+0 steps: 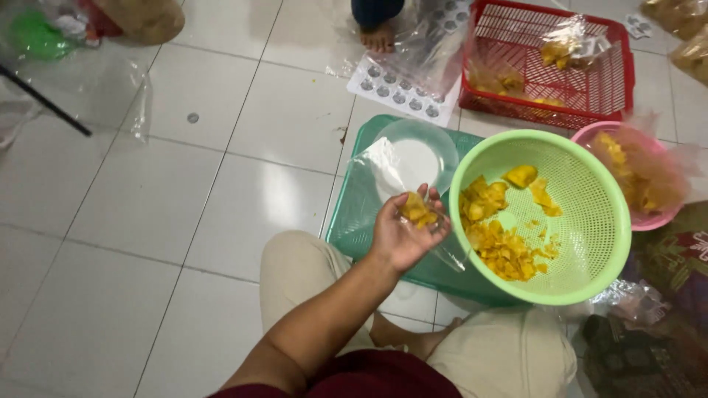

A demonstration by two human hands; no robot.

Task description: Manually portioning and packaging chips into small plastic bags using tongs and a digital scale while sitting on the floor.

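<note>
Sitting cross-legged on the tiled floor (184, 221), keeping everything within arm's reach. Cupping a small heap of yellow chips (417, 211) in the left hand (402, 232), palm turned up and fingers curled loosely around what looks like a small clear bag (442, 243), though hard telling through the glare. Holding the hand just beside the rim of the green colander (546, 291), probably keeping the carry from bowl to bag short. Resting the colander partly on the knee and partly over the green tray (354, 221), tilting toward the body and leaving more chips lying loose on the mesh. Lying under the hand on the tray, a clear plastic lid (420, 155) and a crumpled bag. Standing further back, a red basket (590, 96) holding bagged chips, and a pink bowl (649, 217) lined with plastic and filled with more, just beside the colander. Showing nowhere, the right hand. Standing near the top edge, another person's bare foot (380, 37).
</note>
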